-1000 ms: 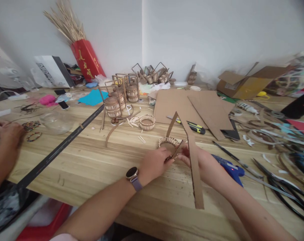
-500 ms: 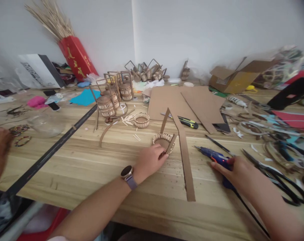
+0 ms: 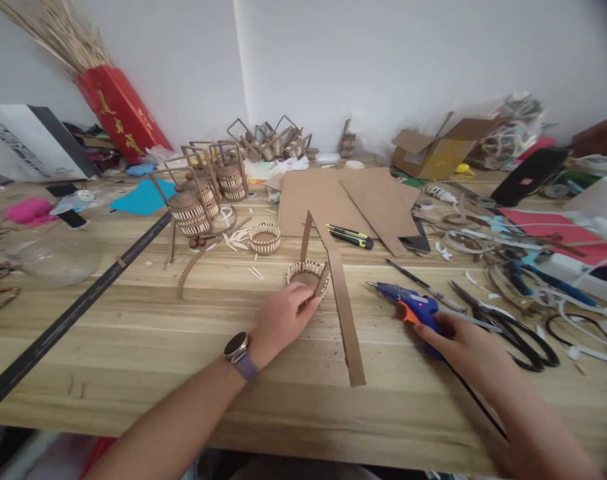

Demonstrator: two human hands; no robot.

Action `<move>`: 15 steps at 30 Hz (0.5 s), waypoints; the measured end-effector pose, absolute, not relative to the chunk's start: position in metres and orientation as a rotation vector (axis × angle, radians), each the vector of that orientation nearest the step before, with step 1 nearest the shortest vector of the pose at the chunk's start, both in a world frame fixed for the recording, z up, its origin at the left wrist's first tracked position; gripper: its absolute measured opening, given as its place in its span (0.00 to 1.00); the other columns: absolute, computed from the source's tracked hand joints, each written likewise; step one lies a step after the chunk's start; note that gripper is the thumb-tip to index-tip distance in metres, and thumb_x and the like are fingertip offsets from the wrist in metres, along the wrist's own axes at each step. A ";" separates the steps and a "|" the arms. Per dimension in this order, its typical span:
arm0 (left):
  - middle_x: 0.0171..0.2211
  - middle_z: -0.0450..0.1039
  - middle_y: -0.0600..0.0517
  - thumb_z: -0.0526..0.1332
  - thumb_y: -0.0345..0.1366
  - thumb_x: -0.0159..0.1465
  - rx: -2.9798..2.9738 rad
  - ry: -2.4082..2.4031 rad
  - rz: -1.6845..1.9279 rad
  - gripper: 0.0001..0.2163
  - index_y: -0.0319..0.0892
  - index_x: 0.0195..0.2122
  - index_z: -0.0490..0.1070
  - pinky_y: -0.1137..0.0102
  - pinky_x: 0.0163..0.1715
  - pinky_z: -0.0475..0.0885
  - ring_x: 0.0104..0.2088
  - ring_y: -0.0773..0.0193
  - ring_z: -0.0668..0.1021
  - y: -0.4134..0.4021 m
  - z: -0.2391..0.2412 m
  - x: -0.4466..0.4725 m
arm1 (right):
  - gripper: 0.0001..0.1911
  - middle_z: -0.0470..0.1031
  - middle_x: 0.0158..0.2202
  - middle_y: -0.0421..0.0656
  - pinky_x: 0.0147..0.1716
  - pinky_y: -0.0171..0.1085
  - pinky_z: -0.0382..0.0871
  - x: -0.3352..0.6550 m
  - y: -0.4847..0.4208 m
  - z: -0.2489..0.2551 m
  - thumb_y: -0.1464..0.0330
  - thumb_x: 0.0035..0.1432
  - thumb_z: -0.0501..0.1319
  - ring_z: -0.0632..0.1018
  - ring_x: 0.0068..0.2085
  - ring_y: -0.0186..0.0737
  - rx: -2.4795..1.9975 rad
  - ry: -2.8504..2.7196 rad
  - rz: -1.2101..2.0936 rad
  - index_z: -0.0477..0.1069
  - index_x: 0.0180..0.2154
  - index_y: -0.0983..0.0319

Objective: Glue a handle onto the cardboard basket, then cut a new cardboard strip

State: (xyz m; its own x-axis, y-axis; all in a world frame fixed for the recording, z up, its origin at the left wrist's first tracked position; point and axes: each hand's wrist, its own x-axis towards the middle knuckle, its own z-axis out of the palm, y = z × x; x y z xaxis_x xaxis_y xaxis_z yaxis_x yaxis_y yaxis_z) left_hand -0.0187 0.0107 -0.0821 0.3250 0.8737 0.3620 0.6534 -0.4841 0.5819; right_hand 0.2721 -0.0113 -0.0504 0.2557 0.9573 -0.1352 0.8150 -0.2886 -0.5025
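Observation:
My left hand (image 3: 282, 317), with a watch on the wrist, pinches the near rim of a small round cardboard basket (image 3: 306, 274) on the wooden table. A long folded cardboard strip (image 3: 344, 313) rises from the basket and slopes down toward me. My right hand (image 3: 458, 340) is closed round the handle of a blue hot glue gun (image 3: 407, 301), which lies on the table with its nozzle pointing left. The gun's black cord runs back under my right forearm.
Black scissors (image 3: 513, 330), a yellow-black utility knife (image 3: 351, 236) and flat cardboard sheets (image 3: 343, 197) lie beyond. Several finished baskets (image 3: 193, 203) stand at centre left, one open ring basket (image 3: 264, 237) nearer. A black strip (image 3: 78, 310) crosses the left. An open box (image 3: 436, 153) sits far right.
My right hand let go of the cardboard strip, moved right and closed on the glue gun. The view swung right, so the other person's hand at the left has left the picture.

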 end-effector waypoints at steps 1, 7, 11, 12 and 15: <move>0.38 0.77 0.48 0.56 0.35 0.70 2.215 1.311 1.001 0.10 0.41 0.34 0.75 0.69 0.32 0.70 0.36 0.59 0.78 0.010 -0.080 -0.018 | 0.19 0.78 0.23 0.44 0.27 0.44 0.68 0.270 -0.014 -0.050 0.49 0.42 0.60 0.78 0.27 0.51 -2.140 -1.601 0.657 0.74 0.26 0.57; 0.26 0.68 0.54 0.53 0.36 0.68 2.066 1.337 1.219 0.14 0.43 0.23 0.61 0.72 0.26 0.63 0.25 0.67 0.69 0.007 -0.064 -0.020 | 0.22 0.80 0.33 0.41 0.34 0.38 0.72 0.247 -0.033 -0.059 0.51 0.40 0.67 0.78 0.36 0.46 -1.757 -1.342 1.036 0.75 0.35 0.58; 0.21 0.56 0.58 0.53 0.37 0.67 2.116 1.502 1.256 0.17 0.46 0.22 0.48 0.70 0.26 0.58 0.24 0.66 0.64 0.008 -0.060 -0.027 | 0.24 0.80 0.34 0.43 0.30 0.35 0.71 0.230 -0.042 -0.070 0.49 0.41 0.71 0.78 0.35 0.43 -1.687 -1.157 1.197 0.78 0.35 0.58; 0.21 0.55 0.58 0.53 0.37 0.67 2.123 1.518 1.254 0.17 0.46 0.22 0.47 0.70 0.26 0.58 0.24 0.66 0.64 0.009 -0.060 -0.028 | 0.25 0.80 0.34 0.43 0.30 0.34 0.70 0.228 -0.043 -0.072 0.48 0.40 0.71 0.78 0.34 0.43 -1.664 -1.142 1.248 0.79 0.35 0.59; 0.22 0.58 0.57 0.54 0.39 0.68 2.133 1.520 1.229 0.18 0.46 0.23 0.47 0.69 0.27 0.60 0.26 0.65 0.66 0.011 -0.063 -0.032 | 0.29 0.81 0.33 0.46 0.31 0.35 0.71 0.223 -0.044 -0.077 0.46 0.38 0.73 0.78 0.34 0.44 -1.612 -1.134 1.353 0.81 0.35 0.61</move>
State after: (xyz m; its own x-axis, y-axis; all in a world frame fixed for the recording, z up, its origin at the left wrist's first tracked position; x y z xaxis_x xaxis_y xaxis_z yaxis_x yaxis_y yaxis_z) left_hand -0.0323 0.0106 -0.0630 0.1008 0.8673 0.4875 0.6585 -0.4255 0.6207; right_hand 0.2233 -0.0444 -0.0773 0.0563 0.9399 -0.3367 0.1671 -0.3413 -0.9250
